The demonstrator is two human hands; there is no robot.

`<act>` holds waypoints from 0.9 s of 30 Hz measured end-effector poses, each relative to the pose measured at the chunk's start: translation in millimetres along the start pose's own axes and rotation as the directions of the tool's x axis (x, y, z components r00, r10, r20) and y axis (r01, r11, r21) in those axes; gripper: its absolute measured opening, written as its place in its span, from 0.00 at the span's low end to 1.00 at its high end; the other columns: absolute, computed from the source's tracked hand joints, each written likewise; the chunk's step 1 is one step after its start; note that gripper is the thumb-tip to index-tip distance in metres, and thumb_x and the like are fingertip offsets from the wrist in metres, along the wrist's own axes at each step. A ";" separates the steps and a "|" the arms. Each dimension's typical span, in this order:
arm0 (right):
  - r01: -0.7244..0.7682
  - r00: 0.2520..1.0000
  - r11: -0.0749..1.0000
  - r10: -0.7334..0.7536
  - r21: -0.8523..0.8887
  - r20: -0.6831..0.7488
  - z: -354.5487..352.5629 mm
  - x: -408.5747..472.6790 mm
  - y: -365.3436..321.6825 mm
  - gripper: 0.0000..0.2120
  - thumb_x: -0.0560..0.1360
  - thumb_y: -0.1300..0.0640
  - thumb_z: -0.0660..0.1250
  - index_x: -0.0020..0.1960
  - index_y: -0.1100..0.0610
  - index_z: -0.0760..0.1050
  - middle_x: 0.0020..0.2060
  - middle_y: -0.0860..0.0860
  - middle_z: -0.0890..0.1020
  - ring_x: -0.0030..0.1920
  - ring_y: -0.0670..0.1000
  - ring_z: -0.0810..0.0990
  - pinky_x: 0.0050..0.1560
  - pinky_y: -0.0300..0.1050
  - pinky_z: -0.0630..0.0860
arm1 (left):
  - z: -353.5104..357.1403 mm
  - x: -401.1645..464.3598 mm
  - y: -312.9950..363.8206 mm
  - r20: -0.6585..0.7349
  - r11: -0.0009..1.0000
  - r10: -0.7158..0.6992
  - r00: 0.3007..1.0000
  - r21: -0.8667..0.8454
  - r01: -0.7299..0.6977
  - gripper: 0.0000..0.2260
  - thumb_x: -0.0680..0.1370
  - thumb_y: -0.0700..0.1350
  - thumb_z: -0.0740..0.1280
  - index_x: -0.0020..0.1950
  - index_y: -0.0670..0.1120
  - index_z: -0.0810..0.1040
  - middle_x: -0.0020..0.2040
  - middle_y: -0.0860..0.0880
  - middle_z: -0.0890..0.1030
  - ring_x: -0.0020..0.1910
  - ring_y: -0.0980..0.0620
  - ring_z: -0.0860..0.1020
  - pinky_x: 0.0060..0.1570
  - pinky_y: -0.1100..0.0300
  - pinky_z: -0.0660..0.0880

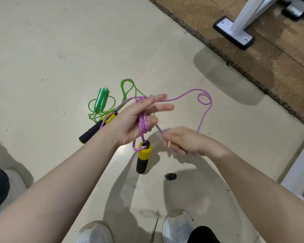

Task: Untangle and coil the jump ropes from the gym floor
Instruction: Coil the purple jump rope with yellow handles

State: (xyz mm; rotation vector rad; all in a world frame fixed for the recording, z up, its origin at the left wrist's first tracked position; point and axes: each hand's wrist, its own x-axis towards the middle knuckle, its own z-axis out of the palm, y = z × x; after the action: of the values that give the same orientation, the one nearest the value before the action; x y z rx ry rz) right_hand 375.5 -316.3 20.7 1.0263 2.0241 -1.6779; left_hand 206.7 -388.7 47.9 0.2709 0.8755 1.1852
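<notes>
- Head view, nearest edge, 6 o'clock: two white shoes [178,228] on the pale floor [60,41], a dark trouser leg beside the right one.
- Both bare forearms reaching up from 7 and 5 o'clock toward the middle.
- Small black scrap [170,176] on the floor between the arms, just at 4 o'clock of the hanging handle.
- Right hand [184,142], at 4 o'clock of centre, fingers curled, pinching a strand of the purple rope [203,118]; strand running out past the wrist and up to 1 o'clock, ending in a small loop lying on the floor.
- Yellow-and-black handle [142,158] dangling upright from the purple rope, directly at 6 o'clock of the left hand, apart from the right hand.
- Left hand [135,120], at centre, palm up, several turns of purple rope wound round the palm and lower fingers; upper fingers straight, lower ones bent over the coil.
- Second yellow-and-black handle [93,130] flat on the floor at 9 o'clock of the left wrist, partly hidden behind it, tilted toward 8 o'clock.
- Green rope [128,86] in loose loops on the floor at 11 o'clock of the left hand, crossing under the purple rope; cannot tell whether knotted together.
- Green handles [101,99], side by side, lying among the green loops.
- Brown mat [253,50] at 1 o'clock, farthest off, carrying a white equipment frame [242,20] on a black-edged foot plate.
</notes>
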 end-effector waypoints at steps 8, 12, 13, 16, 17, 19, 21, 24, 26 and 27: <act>0.092 0.854 0.987 -0.148 0.134 0.499 -9.2 -27.5 -51.8 0.11 0.79 0.53 0.60 0.52 0.52 0.81 0.22 0.52 0.66 0.20 0.45 0.62 0.23 0.34 0.61 | -23.6 6.4 -17.0 -0.395 0.973 -0.079 0.915 0.169 0.158 0.24 0.81 0.57 0.52 0.56 0.38 0.75 0.44 0.42 0.83 0.34 0.48 0.82 0.33 0.62 0.79; 0.298 0.954 0.878 -0.264 0.375 -0.141 -31.5 -17.3 -59.1 0.13 0.77 0.61 0.62 0.35 0.56 0.76 0.20 0.46 0.68 0.19 0.42 0.60 0.23 0.33 0.57 | -6.4 -7.5 -16.4 0.014 0.832 -0.431 0.902 0.392 0.392 0.46 0.71 0.73 0.38 0.38 0.35 0.79 0.28 0.39 0.78 0.19 0.50 0.73 0.20 0.67 0.68; 0.318 0.934 0.861 -0.214 0.396 -0.285 -35.0 -11.2 -54.7 0.12 0.77 0.60 0.63 0.34 0.57 0.74 0.19 0.43 0.66 0.20 0.43 0.60 0.25 0.35 0.57 | -2.6 -9.4 -16.9 0.138 0.832 -0.473 0.870 0.394 0.390 0.47 0.69 0.75 0.39 0.37 0.35 0.80 0.28 0.39 0.79 0.16 0.52 0.71 0.19 0.68 0.66; 0.269 0.894 0.900 -0.101 0.343 -0.437 -26.4 3.4 -33.8 0.12 0.76 0.55 0.66 0.34 0.56 0.73 0.21 0.46 0.68 0.24 0.47 0.64 0.29 0.41 0.61 | 1.3 -8.7 -11.0 0.517 0.941 -0.337 0.787 0.218 0.260 0.40 0.69 0.73 0.53 0.45 0.37 0.82 0.32 0.42 0.82 0.15 0.56 0.70 0.21 0.72 0.66; 0.225 0.907 0.929 -0.090 0.293 -0.411 -17.7 6.0 -25.0 0.13 0.77 0.54 0.65 0.35 0.56 0.74 0.23 0.49 0.68 0.25 0.48 0.65 0.30 0.43 0.62 | 0.9 -8.2 -7.6 0.588 0.977 -0.214 0.780 0.128 0.172 0.35 0.72 0.69 0.57 0.51 0.39 0.82 0.35 0.45 0.83 0.17 0.57 0.71 0.23 0.71 0.68; 0.103 0.971 0.981 -0.062 0.167 -0.231 1.3 4.8 -14.0 0.13 0.80 0.54 0.60 0.40 0.58 0.77 0.25 0.50 0.70 0.24 0.48 0.68 0.31 0.43 0.64 | 1.7 -5.5 -2.3 0.461 0.999 -0.025 0.887 -0.022 0.039 0.25 0.73 0.60 0.63 0.58 0.43 0.80 0.42 0.47 0.85 0.22 0.58 0.75 0.27 0.70 0.72; -0.068 0.992 0.997 0.064 0.030 0.105 15.3 -4.1 -15.7 0.12 0.81 0.52 0.57 0.53 0.56 0.78 0.28 0.50 0.74 0.23 0.47 0.74 0.29 0.42 0.69 | 2.9 -3.8 0.9 0.091 0.993 0.055 0.994 -0.111 -0.044 0.20 0.73 0.52 0.64 0.62 0.45 0.76 0.47 0.45 0.84 0.32 0.56 0.81 0.32 0.67 0.78; -0.152 0.840 0.970 0.227 -0.188 0.492 11.8 -24.5 -41.1 0.16 0.80 0.48 0.57 0.67 0.49 0.70 0.34 0.52 0.81 0.27 0.48 0.78 0.28 0.36 0.72 | -8.9 2.5 -7.2 -0.269 0.990 0.120 0.956 -0.035 -0.134 0.15 0.79 0.46 0.60 0.65 0.45 0.70 0.51 0.44 0.83 0.44 0.53 0.84 0.43 0.65 0.80; -0.045 0.773 0.983 0.148 -0.180 0.617 -3.0 -39.6 -65.3 0.13 0.80 0.52 0.58 0.64 0.46 0.71 0.31 0.50 0.81 0.24 0.47 0.75 0.26 0.36 0.70 | -16.7 4.0 -16.2 -0.342 0.994 0.079 0.936 0.099 -0.047 0.15 0.81 0.49 0.57 0.64 0.43 0.70 0.55 0.42 0.81 0.45 0.53 0.83 0.45 0.64 0.80; 0.020 0.767 0.994 0.053 -0.107 0.639 -10.8 -44.8 -73.7 0.10 0.79 0.55 0.60 0.59 0.47 0.75 0.27 0.49 0.79 0.21 0.46 0.72 0.25 0.36 0.68 | -17.2 2.8 -18.8 -0.351 0.988 0.007 0.937 0.144 0.047 0.17 0.81 0.53 0.55 0.61 0.42 0.72 0.54 0.41 0.81 0.42 0.53 0.83 0.42 0.64 0.80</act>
State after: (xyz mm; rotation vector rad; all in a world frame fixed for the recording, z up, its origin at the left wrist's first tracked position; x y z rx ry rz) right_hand 357.4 -324.4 105.3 0.3375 1.6043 -1.5922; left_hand 207.7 -397.7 23.9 0.1732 1.2810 1.1684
